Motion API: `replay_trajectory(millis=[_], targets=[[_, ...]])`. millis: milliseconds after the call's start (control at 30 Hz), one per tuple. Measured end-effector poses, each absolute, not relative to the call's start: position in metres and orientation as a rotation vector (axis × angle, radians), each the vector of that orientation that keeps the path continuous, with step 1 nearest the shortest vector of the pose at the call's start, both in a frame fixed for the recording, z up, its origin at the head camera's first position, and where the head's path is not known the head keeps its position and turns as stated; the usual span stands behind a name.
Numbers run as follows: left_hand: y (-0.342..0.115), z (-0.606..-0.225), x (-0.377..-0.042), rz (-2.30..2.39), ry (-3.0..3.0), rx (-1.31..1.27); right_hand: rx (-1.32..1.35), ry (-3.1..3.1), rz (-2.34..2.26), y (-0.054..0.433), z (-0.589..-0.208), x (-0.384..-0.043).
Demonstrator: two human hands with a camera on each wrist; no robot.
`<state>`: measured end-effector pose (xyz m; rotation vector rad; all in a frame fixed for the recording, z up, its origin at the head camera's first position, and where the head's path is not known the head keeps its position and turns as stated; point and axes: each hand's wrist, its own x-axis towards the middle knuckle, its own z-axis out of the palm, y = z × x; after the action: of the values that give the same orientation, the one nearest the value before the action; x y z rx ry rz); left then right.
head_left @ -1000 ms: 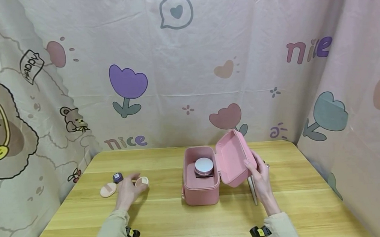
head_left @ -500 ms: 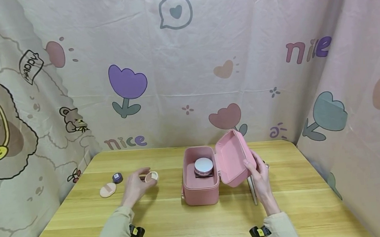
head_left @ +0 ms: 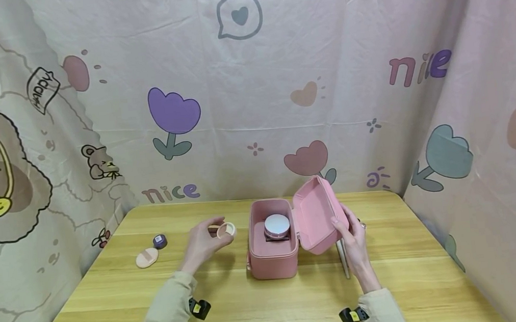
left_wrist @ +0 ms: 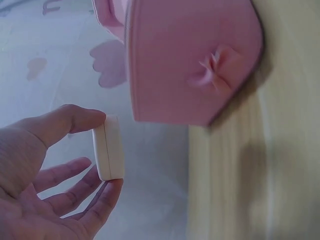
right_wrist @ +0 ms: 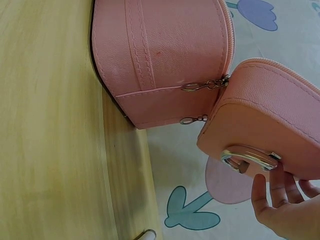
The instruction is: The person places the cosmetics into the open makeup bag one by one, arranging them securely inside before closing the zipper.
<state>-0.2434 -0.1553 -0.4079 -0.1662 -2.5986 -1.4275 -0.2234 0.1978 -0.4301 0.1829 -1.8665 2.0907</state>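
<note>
My left hand (head_left: 203, 243) pinches a round cream compact (head_left: 226, 229) between thumb and fingers, raised over the table just left of the pink cosmetic case (head_left: 274, 267). Edge-on in the left wrist view, the compact (left_wrist: 111, 147) shows a thin seam round its side. The case stands unzipped, and a round container with a pale top (head_left: 277, 224) sits inside it, over something dark. My right hand (head_left: 354, 237) holds the case's lid (head_left: 318, 214) tilted out to the right, thumb on its rim. In the right wrist view, the fingers touch the lid beside its handle (right_wrist: 252, 156).
A powder puff (head_left: 147, 258) with a band and a small dark blue jar (head_left: 159, 241) lie on the left of the wooden table (head_left: 234, 311). Slim pale sticks (head_left: 343, 260) lie partly under the lid, near my right wrist. A printed curtain (head_left: 251, 80) hangs behind.
My left hand has carried the compact rightward from beside the puff and jar towards the case, lifting it slightly. The right hand and the lid have stayed still.
</note>
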Motion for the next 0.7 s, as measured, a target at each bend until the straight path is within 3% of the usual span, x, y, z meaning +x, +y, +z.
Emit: replay_trajectory(millis=[700], targets=[[-0.098, -0.395, -0.25, -1.368, -2.6, -0.383, 0.191, -1.866, 2.08, 0.198, -0.431, -0.224]])
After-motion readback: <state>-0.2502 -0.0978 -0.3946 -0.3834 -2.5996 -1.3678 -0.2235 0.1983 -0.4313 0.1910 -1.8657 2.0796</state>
